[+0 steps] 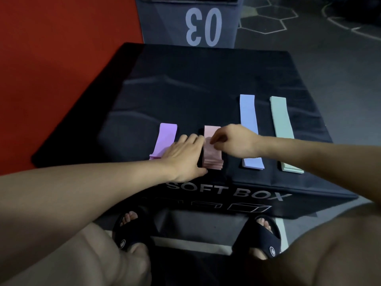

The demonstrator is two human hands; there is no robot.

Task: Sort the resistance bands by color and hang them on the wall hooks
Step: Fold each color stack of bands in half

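Four stacks of flat resistance bands lie side by side on a black soft box [185,83], each stack running away from the person. The pink stack [212,159] sits second from the left, and both hands work on it. The right hand [237,143] comes in from the right with its fingers [214,140] curled, pinching the top pink band near its middle. The left hand [183,157] lies flat beside the pink stack on its left side, fingers [193,139] straight and released, their tips touching the stack's edge; the back of this hand covers the near end of the purple stack [167,137], which lies just to the left. To the right of the pink stack, well apart from each other, lie the blue stack [248,112] and then the mint-green stack [281,120]; both reach further back than the pink and purple ones. The right forearm crosses over the near half of the blue stack and of the green one.

The front face of the box reads "SOFT BOX". Beyond it stands a dark box [185,21] marked "03". A red mat [61,69] lies on the left, grey floor [329,58] with white lines on the right. Below, the person's feet in black slides [127,234] stand on the floor before the box.
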